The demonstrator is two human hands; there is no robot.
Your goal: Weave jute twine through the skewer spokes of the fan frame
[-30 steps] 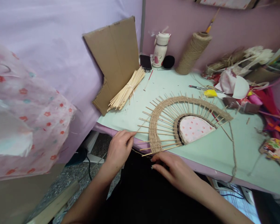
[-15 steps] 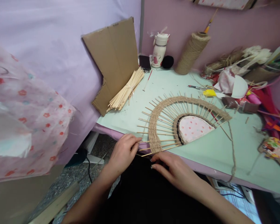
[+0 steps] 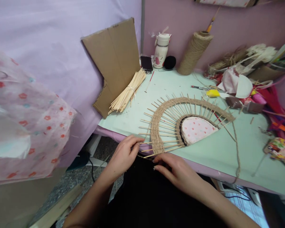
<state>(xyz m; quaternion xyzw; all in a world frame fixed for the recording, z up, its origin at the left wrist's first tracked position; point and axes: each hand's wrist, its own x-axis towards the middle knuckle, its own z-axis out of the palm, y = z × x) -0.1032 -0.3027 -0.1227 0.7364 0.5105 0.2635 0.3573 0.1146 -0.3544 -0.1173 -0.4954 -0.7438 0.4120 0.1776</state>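
Semicircular fan of tan twine woven over thin wooden sticks (image 3: pixel 155 129): centre-right of frame, on the pale-green cloth-like tabletop (image 3: pixel 263 164). Left hand (image 3: pixel 125 153), lower centre: thumb and forefinger close together at stick tips; cannot tell whether they pinch anything. Right hand (image 3: pixel 177 167): fingers bent beside band's lower end; grip hidden. Judged light, springy, rough rather than slippery; hold by the woven band (bare tips probably snap easily). Lower-left end reaches over the tabletop's purple front edge (image 3: pixel 109 133). Most room lies rightward, crossed by a loose brown twine tail (image 3: pixel 238 155).
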